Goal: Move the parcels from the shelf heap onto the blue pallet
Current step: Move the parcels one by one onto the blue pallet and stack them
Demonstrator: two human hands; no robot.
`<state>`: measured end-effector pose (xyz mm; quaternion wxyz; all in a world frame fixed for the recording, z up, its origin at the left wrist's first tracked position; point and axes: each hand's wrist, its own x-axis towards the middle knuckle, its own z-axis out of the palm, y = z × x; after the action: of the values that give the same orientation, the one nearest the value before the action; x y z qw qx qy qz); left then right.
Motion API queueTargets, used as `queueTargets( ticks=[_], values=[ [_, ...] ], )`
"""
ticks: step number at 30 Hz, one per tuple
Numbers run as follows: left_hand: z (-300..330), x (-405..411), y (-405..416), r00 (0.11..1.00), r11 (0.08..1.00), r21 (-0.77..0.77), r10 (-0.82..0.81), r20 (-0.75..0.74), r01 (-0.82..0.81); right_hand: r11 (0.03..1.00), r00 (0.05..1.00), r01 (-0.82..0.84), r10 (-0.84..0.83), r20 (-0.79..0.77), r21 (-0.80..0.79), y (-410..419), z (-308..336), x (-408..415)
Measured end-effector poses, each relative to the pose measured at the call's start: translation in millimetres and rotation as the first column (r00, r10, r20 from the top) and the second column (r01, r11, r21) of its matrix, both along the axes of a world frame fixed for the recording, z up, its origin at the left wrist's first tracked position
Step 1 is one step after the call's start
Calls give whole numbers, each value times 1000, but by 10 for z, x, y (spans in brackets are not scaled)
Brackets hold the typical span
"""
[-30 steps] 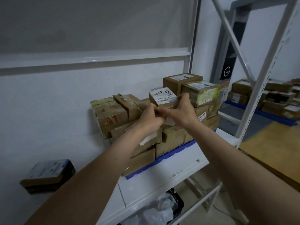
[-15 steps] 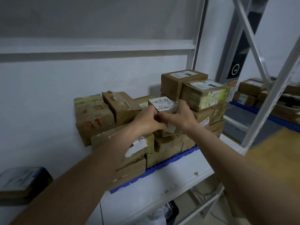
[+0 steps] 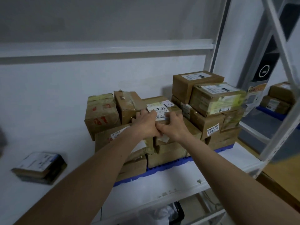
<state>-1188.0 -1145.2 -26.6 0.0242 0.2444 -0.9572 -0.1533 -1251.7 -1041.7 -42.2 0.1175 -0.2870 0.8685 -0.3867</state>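
Labelled parcel (image 3: 160,111) lowered onto the pallet stack, left hand (image 3: 146,125) and right hand (image 3: 172,127) fingers curled round it

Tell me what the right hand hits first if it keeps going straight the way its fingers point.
The right hand already grips the small labelled parcel. Pushed straight on past it, it would likely meet the flat brown box behind, then the white wall; depth is unclear.

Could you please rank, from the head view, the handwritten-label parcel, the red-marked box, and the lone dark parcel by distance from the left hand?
1. Handwritten-label parcel: under the left hand, atop the stack.
2. Red-marked box: left end of the stack.
3. Lone dark parcel: far left on the shelf, apart from the stack.
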Motion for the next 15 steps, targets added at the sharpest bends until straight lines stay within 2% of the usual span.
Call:
queueTargets(
  ticks=[2,5,9,12,15],
  values=[
    [5,0,46,999,1000,-19,8,34,-7,999,999,-30,31,-38,45,27,18,-1],
    [53,28,122,999,999,41,20,34,-22,990,994,-75,83,-67,119,76,102,-3],
    [258,165,141,988,991,136,19,-151,1,978,956,-111,153,-249,178,94,315,32],
    [419,389,119,973,997,37,80,-215,-74,958,878,-176,257,-405,225,-10,465,144],
    [462,705,17,956,950,-194,204,-210,-245,911,746,-275,404,-529,307,-211,542,339]
  ],
)
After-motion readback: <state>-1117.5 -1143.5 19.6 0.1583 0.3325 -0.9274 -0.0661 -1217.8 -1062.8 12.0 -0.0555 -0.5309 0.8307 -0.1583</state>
